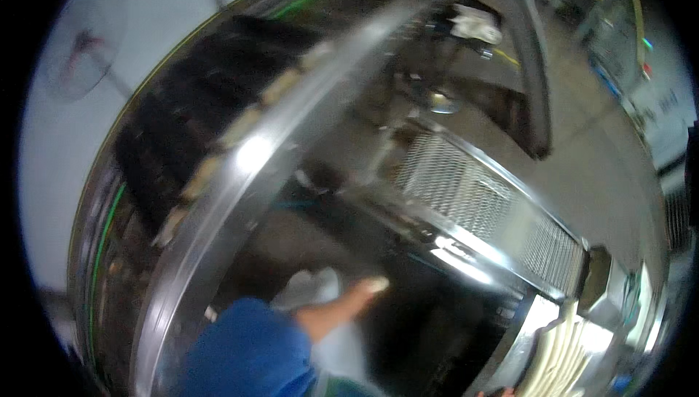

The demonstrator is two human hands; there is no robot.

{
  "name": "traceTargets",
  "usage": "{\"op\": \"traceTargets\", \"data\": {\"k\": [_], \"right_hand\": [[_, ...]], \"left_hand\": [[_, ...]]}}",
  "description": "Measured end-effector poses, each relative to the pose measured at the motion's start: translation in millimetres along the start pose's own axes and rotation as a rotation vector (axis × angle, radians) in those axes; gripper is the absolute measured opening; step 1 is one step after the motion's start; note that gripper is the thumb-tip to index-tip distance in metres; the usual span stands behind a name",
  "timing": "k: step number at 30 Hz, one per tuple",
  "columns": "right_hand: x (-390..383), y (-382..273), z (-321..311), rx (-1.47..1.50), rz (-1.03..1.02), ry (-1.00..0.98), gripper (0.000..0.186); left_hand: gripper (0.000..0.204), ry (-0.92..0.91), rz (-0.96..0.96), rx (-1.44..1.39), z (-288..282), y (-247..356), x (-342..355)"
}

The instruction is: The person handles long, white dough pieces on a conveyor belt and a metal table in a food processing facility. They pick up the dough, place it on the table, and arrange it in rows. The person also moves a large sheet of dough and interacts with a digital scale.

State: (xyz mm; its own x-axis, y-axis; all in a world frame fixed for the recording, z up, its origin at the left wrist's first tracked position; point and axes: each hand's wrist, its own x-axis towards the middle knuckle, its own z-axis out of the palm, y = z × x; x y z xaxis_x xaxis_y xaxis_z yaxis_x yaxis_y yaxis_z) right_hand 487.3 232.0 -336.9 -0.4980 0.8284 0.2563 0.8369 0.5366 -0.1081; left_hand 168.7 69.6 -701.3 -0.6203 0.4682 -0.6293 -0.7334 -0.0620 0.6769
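Observation:
My left hand, below a blue sleeve, is blurred over the dark space beside the steel conveyor rail. Its fingers are closed around a small pale piece, too smeared to identify. At the bottom right, only a little of my right hand shows, beside a metal tray of several long, pale dough strips. I cannot make out whether it grips anything.
A dark conveyor with pale pieces along its edge runs diagonally at the left. A mesh belt in a steel frame crosses the right middle. A white-topped fitting, pale wall, grey floor and railings surround them.

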Motion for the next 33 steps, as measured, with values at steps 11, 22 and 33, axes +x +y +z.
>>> {"op": "traceTargets", "data": {"k": [11, 22, 33], "right_hand": [[38.5, -118.1, -40.4, 0.686, -0.364, -0.248, 0.068], [159.6, -241.1, -71.3, 1.127, -0.515, -1.084, 0.037], [180.5, -223.7, -131.7, 1.252, 0.094, -0.993, 0.025]], "left_hand": [[0.024, -0.955, 0.590, -0.138, 154.3, 171.1, -243.9], [0.044, -0.605, -0.499, -0.981, 136.0, 357.4, -274.4], [0.040, -0.390, 0.005, 0.206, 112.4, 431.2, -267.2]]}}
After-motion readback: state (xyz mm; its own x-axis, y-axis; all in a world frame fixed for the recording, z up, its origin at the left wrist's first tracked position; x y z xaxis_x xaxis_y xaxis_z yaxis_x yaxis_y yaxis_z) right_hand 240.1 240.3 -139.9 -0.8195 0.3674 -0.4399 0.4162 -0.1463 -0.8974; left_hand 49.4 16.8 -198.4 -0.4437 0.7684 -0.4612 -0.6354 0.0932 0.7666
